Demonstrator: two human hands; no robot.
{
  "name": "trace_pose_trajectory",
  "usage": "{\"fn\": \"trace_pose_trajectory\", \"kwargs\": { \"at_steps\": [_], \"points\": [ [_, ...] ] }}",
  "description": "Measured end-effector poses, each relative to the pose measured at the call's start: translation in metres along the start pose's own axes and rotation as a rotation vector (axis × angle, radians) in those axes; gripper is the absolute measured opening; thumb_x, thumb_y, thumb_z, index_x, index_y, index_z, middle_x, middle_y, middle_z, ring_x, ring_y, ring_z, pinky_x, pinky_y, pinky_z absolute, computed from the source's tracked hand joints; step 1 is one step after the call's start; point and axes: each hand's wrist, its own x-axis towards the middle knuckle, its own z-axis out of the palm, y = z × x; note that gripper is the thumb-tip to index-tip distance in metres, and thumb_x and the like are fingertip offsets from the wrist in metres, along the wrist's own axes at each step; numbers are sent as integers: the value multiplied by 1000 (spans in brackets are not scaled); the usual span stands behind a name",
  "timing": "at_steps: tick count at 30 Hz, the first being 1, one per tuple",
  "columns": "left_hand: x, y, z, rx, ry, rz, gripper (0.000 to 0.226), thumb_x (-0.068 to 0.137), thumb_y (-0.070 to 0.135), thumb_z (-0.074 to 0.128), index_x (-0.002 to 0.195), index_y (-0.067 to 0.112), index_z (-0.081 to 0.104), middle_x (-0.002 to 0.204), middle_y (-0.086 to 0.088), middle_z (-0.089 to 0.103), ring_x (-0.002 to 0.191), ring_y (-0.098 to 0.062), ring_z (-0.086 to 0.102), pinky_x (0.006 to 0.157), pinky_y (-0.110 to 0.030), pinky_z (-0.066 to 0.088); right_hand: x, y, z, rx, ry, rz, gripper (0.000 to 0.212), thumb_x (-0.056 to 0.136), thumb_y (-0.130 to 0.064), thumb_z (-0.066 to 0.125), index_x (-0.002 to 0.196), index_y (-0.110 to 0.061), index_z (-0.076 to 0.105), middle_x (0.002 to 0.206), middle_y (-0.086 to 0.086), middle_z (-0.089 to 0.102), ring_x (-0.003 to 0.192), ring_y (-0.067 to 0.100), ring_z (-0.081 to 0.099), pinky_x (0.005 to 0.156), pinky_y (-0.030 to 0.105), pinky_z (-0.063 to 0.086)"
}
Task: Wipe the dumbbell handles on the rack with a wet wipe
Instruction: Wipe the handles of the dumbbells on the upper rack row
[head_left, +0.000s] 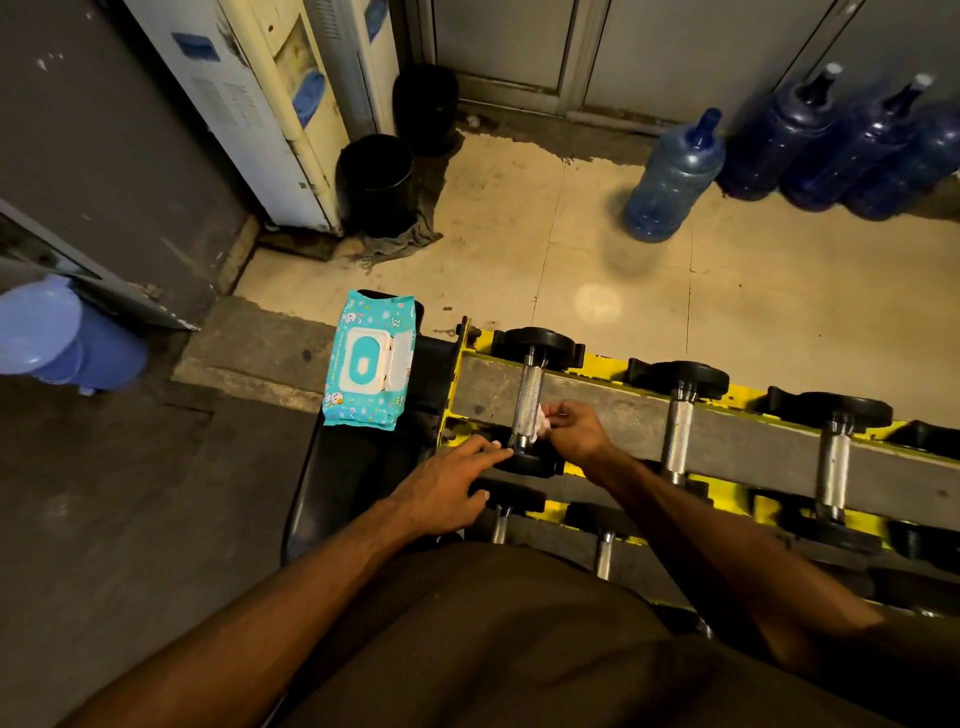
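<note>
**Head view: wiping of the first handle in progress.** The right hand (576, 426) pinches a crumpled white wet wipe (543, 422) against the right flank of the knurled, bright steel handle (527, 400) of the leftmost dumbbell, low on the bar near its front collar. The left hand (447, 488), fingers straight and spread, rests its fingertips on that dumbbell's front black round weight plate (530, 462), apparently to steady it. The two hands are close together but not touching.

The dumbbell lies across the upper tier of the chipped, yellow-painted metal rack (605, 369). The stage is judged early: the second handle (678, 431) and third handle (834, 462) to the right show no wipe on them, and shorter bars sit on the lower tier.

The next move calls for drawing the wipe along the cylinder toward the far plate, wrapped round it so the underside is reached. The diamond knurling is rough and would likely snag thin damp cloth, so moderate pressure suits.

A turquoise soft-plastic wipes pack (369, 361) with a white flip lid lies just left of the rack.
</note>
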Motion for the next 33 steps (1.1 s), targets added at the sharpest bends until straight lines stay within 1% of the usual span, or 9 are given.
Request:
{"fn": "trace_pose_trajectory", "kwargs": {
  "at_steps": [5,11,14,16,21,24,27,30,33],
  "points": [
    [1,1,2,-8,-3,-1,66,97,25,62,156,33,33,148,10,37,129,-7,43,99,-21,41,-5,5,-4,-113,-58,69,15,81,7,69,89,-4,75,90,20,72,75,25,63,79,46,57],
    [4,5,-1,-10,13,-8,65,95,27,63,154,31,36,144,9,41,123,-6,45,99,-20,39,-4,-9,10,-290,-73,155,19,92,-4,60,105,-6,75,100,14,72,87,25,69,81,40,60],
    [4,5,-3,-14,14,-17,65,95,27,64,153,30,36,143,8,42,103,-3,45,92,-19,41,-10,-26,1,-464,-193,112,27,96,-6,54,119,-5,68,117,15,68,80,17,59,66,23,52],
    [4,4,-3,-21,9,-19,66,95,26,64,154,30,36,144,8,41,97,-1,43,91,-19,41,-16,-30,-7,-494,-226,92,28,99,-6,50,122,-10,67,113,11,67,69,10,51,54,17,42],
    [-1,1,1,-37,5,-18,69,94,26,66,155,33,33,147,9,37,104,-1,42,93,-20,42,-19,-18,-16,-385,-73,-97,11,79,-12,81,90,-10,78,91,2,75,74,6,66,64,23,56],
    [-1,0,2,-10,-8,-11,70,94,28,65,156,33,32,147,10,35,96,-3,45,89,-20,44,-20,-28,-12,-623,-146,-438,18,82,-15,78,100,-14,78,100,-1,75,76,1,64,66,15,48],
    [-1,3,1,18,-26,-5,69,94,29,64,156,30,34,149,9,33,107,-8,50,96,-27,49,-12,-44,4,-1048,-202,-693,20,91,-29,68,109,-23,76,105,-1,71,88,15,65,66,24,47],
    [-3,3,1,48,-33,3,67,94,28,62,155,25,37,148,6,34,124,-15,47,103,-33,48,-3,-63,23,-1415,-336,-641,24,93,-31,63,114,-25,70,103,0,68,95,20,64,72,29,48],
    [-5,3,2,57,-52,16,60,93,24,62,150,24,44,145,4,35,116,-14,51,94,-30,51,7,-81,36,-1607,-521,-511,26,92,-26,62,117,-23,68,102,1,70,93,20,64,78,32,50]
  ]
}}
